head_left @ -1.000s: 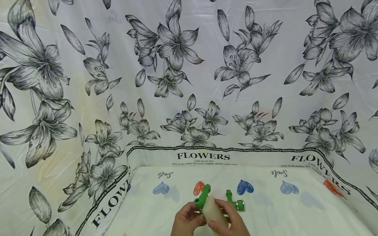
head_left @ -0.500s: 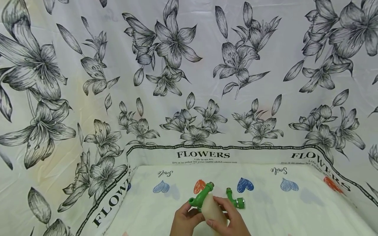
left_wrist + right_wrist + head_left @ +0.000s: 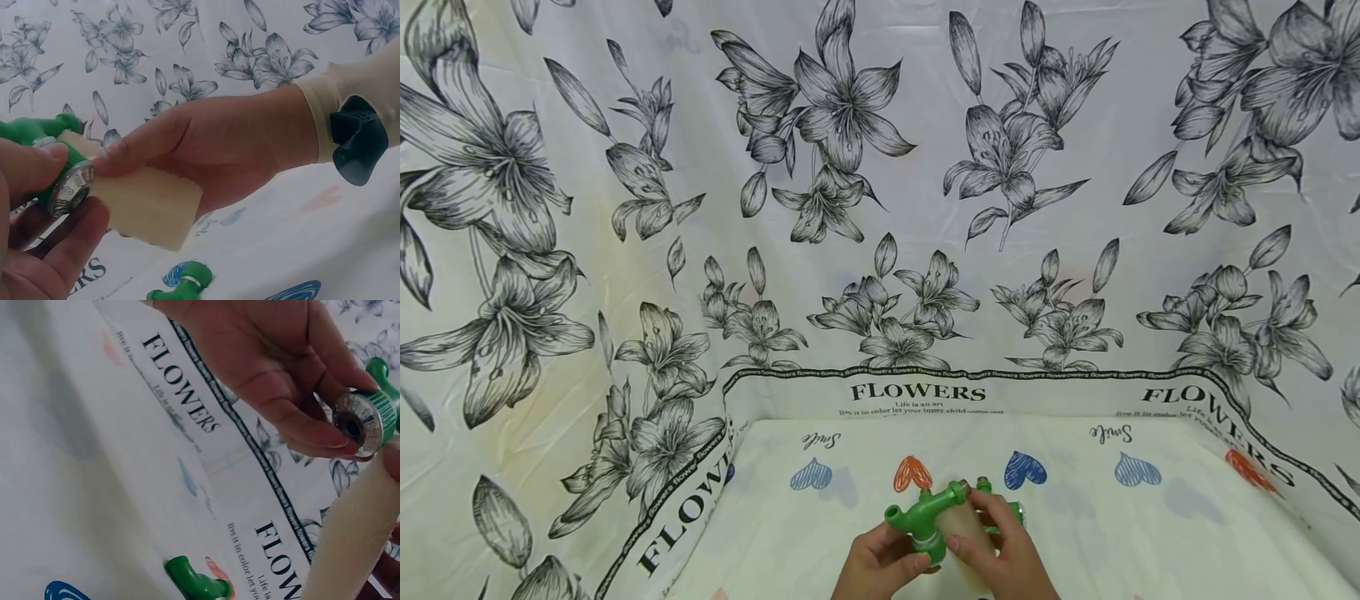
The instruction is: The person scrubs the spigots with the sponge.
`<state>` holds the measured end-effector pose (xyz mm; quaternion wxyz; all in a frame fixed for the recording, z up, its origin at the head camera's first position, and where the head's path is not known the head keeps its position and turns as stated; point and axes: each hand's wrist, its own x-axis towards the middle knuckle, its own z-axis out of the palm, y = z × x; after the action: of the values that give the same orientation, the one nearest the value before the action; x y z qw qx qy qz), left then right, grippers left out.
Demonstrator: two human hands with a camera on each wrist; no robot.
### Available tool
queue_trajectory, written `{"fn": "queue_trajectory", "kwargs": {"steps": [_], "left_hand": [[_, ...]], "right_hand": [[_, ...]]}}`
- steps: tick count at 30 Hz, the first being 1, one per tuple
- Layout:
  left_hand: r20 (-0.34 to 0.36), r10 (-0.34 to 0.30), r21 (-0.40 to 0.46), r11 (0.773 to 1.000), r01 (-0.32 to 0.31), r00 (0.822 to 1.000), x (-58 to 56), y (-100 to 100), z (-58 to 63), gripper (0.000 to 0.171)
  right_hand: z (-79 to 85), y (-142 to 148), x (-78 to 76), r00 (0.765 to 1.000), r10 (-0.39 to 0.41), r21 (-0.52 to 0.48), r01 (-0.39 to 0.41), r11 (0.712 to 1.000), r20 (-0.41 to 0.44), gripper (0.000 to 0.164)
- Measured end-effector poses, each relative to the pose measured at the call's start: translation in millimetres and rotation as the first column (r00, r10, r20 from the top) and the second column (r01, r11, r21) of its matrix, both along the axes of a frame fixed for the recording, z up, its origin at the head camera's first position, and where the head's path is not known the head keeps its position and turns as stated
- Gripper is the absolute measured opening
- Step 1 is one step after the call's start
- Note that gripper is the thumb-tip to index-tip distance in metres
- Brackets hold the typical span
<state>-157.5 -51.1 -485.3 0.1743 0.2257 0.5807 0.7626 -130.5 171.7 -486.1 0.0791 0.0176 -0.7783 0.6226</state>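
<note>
My left hand holds a green tap by its lower end, thumb and fingers around its silver metal disc. The threaded end of the tap points up and right in the head view. A beige sponge is gripped by my right hand, thumb on its near side, and lies right against the tap's body. In the right wrist view the sponge hangs down below the tap. Most of my right hand is out of that view.
A second green tap lies on the white cloth beyond my right hand, partly hidden by it in the head view. The cloth has printed hearts, and a flower-patterned curtain rises at the back and left.
The tap has turned in my left hand: its threaded end has swung right and its lower end now shows. My right hand and the sponge have shifted slightly right.
</note>
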Motion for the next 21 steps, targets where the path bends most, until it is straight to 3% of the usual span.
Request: {"fn": "queue_trajectory", "kwargs": {"steps": [5, 13, 16, 21], "left_hand": [[0.026, 0.107, -0.060, 0.993, -0.105, 0.994, 3.2, 4.4, 1.3, 0.041], [0.091, 0.262, -0.109, 0.962, -0.252, 0.961, -2.6, 3.2, -4.3, 0.055], [0.102, 0.286, -0.115, 0.955, -0.274, 0.953, -5.6, 0.7, -6.6, 0.057], [0.119, 0.270, -0.096, 0.961, -0.260, 0.956, -6.4, -0.2, -6.4, 0.058]], "right_hand": [[-1.3, -0.9, 0.5, 0.999, 0.040, -0.031, -0.040, 0.999, 0.017, 0.058], [3.4, -14.1, 9.3, 0.989, 0.145, -0.039, -0.146, 0.988, -0.042, 0.057], [9.0, -17.1, 12.3, 0.984, 0.168, -0.044, -0.170, 0.984, -0.057, 0.058], [13.6, -18.2, 13.9, 0.984, 0.170, -0.061, -0.173, 0.983, -0.055, 0.060]]}}
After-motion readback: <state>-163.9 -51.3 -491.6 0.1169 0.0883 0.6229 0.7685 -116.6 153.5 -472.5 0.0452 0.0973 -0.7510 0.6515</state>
